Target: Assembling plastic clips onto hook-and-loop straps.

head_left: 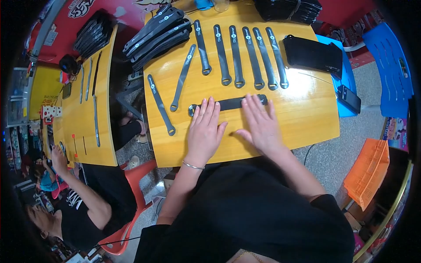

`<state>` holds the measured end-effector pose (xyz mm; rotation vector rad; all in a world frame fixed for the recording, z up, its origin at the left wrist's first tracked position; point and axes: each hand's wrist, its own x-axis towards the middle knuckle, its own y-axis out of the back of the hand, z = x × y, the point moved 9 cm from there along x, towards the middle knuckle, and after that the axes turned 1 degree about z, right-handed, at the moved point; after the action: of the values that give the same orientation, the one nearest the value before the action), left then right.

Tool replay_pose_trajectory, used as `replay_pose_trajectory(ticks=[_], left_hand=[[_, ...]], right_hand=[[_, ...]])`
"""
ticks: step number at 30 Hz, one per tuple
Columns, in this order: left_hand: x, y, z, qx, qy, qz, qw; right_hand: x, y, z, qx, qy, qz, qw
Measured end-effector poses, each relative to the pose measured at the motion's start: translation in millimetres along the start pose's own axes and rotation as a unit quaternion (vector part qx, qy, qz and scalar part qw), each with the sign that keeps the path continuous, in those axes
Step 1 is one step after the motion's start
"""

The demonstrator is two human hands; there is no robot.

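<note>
A black strap [230, 104] with a looped end lies crosswise on the yellow wooden table in front of me. My left hand [205, 131] rests flat on it near the looped end, fingers together and stretched out. Toward the strap's other end, my right hand [264, 129] lies with its fingers extended and thumb spread away. Beyond my hands, several similar straps [234, 57] are laid out side by side, looped ends toward me. Two more, a slanting strap [183, 78] and a strap at the left [161, 104], lie apart from that row.
A pile of straps [158, 37] sits at the table's back left, and a black bundle [289, 9] at the back. At right are a black case [312, 55], a blue stool [346, 96] with a phone [349, 99], and an orange crate [366, 173]. Another person works at a table on the left.
</note>
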<state>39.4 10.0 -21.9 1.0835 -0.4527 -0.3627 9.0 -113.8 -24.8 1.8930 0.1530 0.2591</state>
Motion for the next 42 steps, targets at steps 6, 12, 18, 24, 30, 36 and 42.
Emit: replay_pose_trajectory(ticks=[6,12,18,24,30,36,42], left_hand=[[6.5,9.9,-12.0,-0.027,-0.019,0.016,0.999],[32.4,59.1,-84.3,0.117,0.113,0.197,0.967],[41.4,42.1,-124.6,0.03,0.192,0.152,0.969],[45.3,39.9,-136.6,-0.007,0.208,0.161,0.965],[43.5,40.4,-135.0,-0.001,0.168,0.181,0.969],[46.1,37.8,-136.7,-0.039,0.176,0.182,0.967],[46.1,41.7,-137.6,-0.076,0.192,0.15,0.967]], right_hand=[[-17.3,8.7,49.6,-0.032,-0.063,-0.016,0.997],[-11.2,41.5,43.4,0.1,-0.059,0.122,0.986],[-4.2,47.8,28.9,0.121,-0.03,0.159,0.979],[3.1,48.2,25.9,0.143,-0.015,0.161,0.976],[64.9,50.5,-18.1,0.115,0.092,0.146,0.978],[170.8,-17.5,-38.1,0.001,0.139,0.052,0.989],[168.4,-37.2,-32.2,-0.052,0.133,0.016,0.99]])
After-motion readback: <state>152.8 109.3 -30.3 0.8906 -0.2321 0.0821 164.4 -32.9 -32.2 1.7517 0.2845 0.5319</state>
